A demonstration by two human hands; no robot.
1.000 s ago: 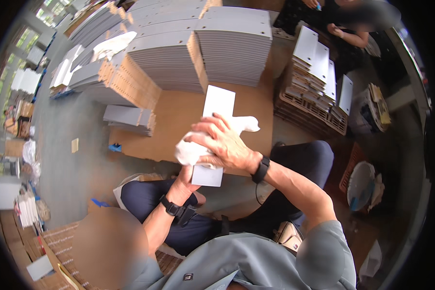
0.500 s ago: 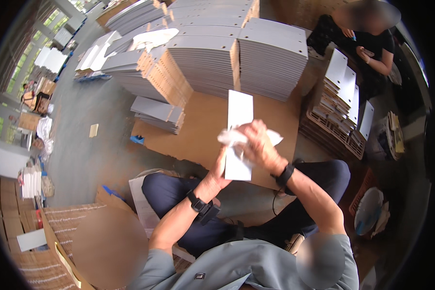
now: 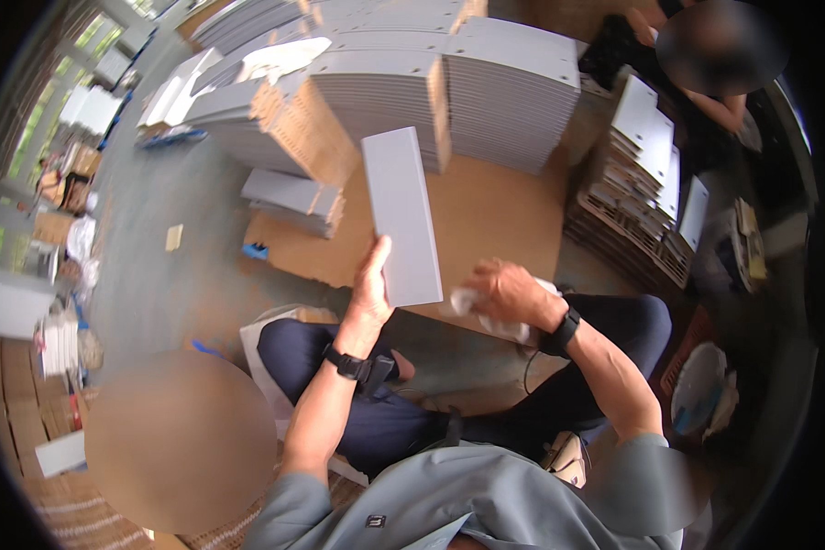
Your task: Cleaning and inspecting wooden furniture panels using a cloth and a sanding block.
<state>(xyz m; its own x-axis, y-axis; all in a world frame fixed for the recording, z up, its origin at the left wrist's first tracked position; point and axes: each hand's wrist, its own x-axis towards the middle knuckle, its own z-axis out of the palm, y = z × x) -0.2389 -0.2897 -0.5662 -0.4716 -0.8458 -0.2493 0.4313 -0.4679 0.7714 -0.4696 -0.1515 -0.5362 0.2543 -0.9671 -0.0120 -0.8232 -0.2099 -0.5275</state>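
Observation:
A long light-grey panel [image 3: 403, 220] is tilted up in front of me, its broad face toward me. My left hand [image 3: 373, 282] is closed on its lower left edge, thumb along the near face. Just right of the panel's lower end, apart from it, my right hand [image 3: 507, 295] grips a white cloth [image 3: 500, 323] that hangs below the fingers. Slight motion blur softens the right hand. Beneath both hands lies a brown cardboard sheet [image 3: 495, 202] on the floor.
Tall stacks of grey panels [image 3: 513, 92] stand beyond the cardboard. A short pile [image 3: 293, 197] sits at its left. To the right, white panels [image 3: 646, 137] rest on a brown plastic crate [image 3: 628, 229]. Another person [image 3: 720, 101] sits at the far right.
The panel has swung left and turned to show its grey face, still in my left hand. My right hand with the cloth has come off it, moving right and toward me.

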